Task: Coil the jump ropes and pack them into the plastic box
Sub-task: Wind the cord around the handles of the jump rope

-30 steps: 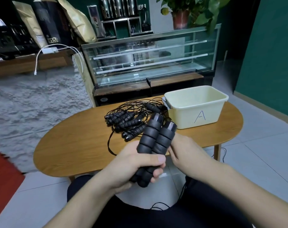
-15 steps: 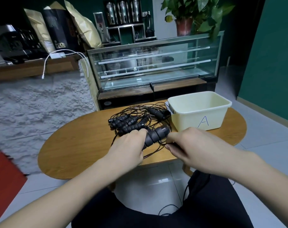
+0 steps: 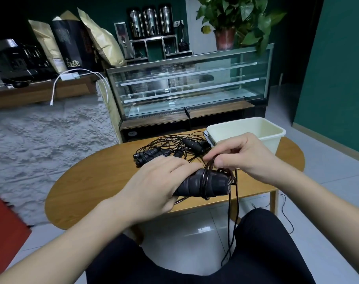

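Observation:
My left hand (image 3: pixel 154 187) grips a pair of black ribbed jump rope handles (image 3: pixel 203 184), held side by side and pointing right, over the table's near edge. A few loops of thin black cord (image 3: pixel 206 177) circle the handles. My right hand (image 3: pixel 244 155) pinches that cord just above the handles; the rest of it hangs down between my knees toward the floor. A tangled pile of several more black jump ropes (image 3: pixel 170 148) lies on the table behind my hands. The cream plastic box (image 3: pixel 277 133) stands at the table's far right, partly hidden by my right hand.
The oval wooden table (image 3: pixel 96 181) stands on a tiled floor. Behind it is a glass display case (image 3: pixel 186 87); a grey stone-faced counter with bags and a white cable is at the left. My dark-trousered knees sit below the table's edge.
The handles swung from upright to pointing right. My right hand rose from beside the handles and has laid loops of cord around them. The view tilted slightly up.

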A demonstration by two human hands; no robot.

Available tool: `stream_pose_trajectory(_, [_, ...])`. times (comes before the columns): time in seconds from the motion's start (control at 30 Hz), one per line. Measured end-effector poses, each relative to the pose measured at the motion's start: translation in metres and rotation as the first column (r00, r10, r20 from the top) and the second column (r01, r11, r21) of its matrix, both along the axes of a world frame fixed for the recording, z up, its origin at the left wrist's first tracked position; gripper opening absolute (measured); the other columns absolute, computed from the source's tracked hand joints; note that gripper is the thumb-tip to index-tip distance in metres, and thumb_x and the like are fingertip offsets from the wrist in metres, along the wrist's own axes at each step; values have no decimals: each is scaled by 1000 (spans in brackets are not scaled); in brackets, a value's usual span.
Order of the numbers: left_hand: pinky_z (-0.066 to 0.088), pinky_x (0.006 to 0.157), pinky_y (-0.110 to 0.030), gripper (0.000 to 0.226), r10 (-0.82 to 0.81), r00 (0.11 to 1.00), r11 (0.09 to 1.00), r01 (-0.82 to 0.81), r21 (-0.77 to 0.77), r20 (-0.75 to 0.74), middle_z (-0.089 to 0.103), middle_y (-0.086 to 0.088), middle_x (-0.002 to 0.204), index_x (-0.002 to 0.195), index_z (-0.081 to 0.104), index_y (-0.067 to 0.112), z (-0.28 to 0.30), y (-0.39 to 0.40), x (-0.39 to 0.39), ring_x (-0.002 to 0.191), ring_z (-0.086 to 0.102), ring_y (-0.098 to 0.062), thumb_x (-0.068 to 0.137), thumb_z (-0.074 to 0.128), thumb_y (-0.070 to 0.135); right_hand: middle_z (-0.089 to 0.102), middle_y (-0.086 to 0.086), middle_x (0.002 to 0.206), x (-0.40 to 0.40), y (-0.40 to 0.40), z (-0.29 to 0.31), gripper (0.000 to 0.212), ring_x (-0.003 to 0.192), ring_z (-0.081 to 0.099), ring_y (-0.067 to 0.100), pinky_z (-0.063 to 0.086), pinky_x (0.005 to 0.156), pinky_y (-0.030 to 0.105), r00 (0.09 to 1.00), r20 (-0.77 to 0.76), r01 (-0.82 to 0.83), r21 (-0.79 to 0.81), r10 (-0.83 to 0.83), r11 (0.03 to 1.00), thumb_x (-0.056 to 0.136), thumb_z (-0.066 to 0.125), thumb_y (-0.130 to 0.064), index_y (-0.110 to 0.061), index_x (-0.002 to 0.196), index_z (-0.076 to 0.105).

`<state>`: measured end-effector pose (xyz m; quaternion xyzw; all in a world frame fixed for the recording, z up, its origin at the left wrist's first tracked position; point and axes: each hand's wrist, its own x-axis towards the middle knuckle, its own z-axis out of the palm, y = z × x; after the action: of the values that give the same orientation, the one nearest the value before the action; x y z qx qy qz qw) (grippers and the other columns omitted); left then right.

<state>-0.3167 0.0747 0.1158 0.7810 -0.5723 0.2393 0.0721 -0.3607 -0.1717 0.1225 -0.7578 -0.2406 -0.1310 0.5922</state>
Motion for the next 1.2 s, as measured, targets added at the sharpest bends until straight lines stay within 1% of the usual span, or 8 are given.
stream_pose_trajectory(0.13, [51, 85, -38, 58, 23, 1000, 987, -25, -157, -14, 69, -3, 116, 131, 61, 10, 11, -1, -4, 106, 64, -25, 75, 63, -3, 65, 31, 73, 2, 13, -27, 13, 68, 56, 26, 47, 71, 41, 995, -99, 20, 119, -8, 993, 80, 70, -28, -19, 78, 79])
stream_pose_trajectory(0.23, [44, 88, -29, 67, 151, 987, 957, -158, -242, -47, 68, -2, 115, 132, 59, 13, 10, -6, -4, 106, 60, -23, 68, 69, -6, 54, -1, 53, -8, 30, -43, 31, 49, 50, 20, 46, 57, 38, 990, -81, 115, -21, -116, 993, 98, 54, -28, -23, 68, 58])
stream_pose_trajectory(0.33, [41, 81, -28, 66, 253, 964, 924, -266, -275, -83, 68, -2, 112, 131, 58, 16, 10, -12, -1, 103, 56, -22, 69, 74, -1, 58, -5, 62, -19, 43, -52, 13, 50, 54, 16, 50, 57, 39, 979, -102, 149, -232, -177, 961, 105, 44, -25, -21, 95, 52])
stream_pose_trajectory(0.47, [43, 74, -35, 60, 419, 907, 896, -418, -152, -24, 67, -2, 107, 131, 57, 17, 1, -17, 11, 97, 61, -28, 75, 76, 10, 61, -15, 59, -37, 51, -49, 21, 51, 57, -1, 38, 52, 12, 962, -114, 168, -466, -247, 869, 103, 47, -38, -32, 122, 50])
stream_pose_trajectory(0.57, [48, 73, -39, 63, 506, 862, 863, -505, -31, 30, 67, -5, 104, 131, 56, 15, -8, -20, 15, 94, 64, -31, 71, 77, 9, 56, -24, 56, -53, 54, -36, 22, 53, 51, 1, 36, 52, 16, 959, -72, 193, -546, -275, 816, 101, 47, -43, -33, 119, 55])
stream_pose_trajectory(0.8, [51, 79, -41, 63, 512, 857, 853, -515, 91, 51, 64, -4, 109, 134, 52, 15, -18, -17, 13, 100, 61, -30, 75, 71, 5, 46, -5, 53, -77, 45, -4, 28, 57, 48, 12, 34, 51, 24, 939, 112, 321, -628, -325, 709, 99, 48, -41, -25, 75, 51])
stream_pose_trajectory(1.03, [49, 63, -36, 73, 420, 900, 886, -435, 163, 118, 64, -1, 90, 119, 61, 17, -20, -16, 2, 78, 62, -26, 51, 85, 7, 52, -8, 57, -74, 26, 15, 22, 60, 52, 13, 35, 49, 21, 942, 241, 334, -704, -233, 627, 97, 47, -50, -39, 80, 56])
stream_pose_trajectory(1.2, [43, 84, -35, 58, 457, 884, 859, -467, 209, 98, 55, -1, 118, 138, 40, 23, -12, -23, -11, 110, 56, -27, 86, 63, 11, 52, -11, 54, -62, 20, 23, 32, 58, 53, 8, 37, 50, 19, 953, 248, 302, -706, -175, 641, 97, 47, -52, -27, 92, 68])
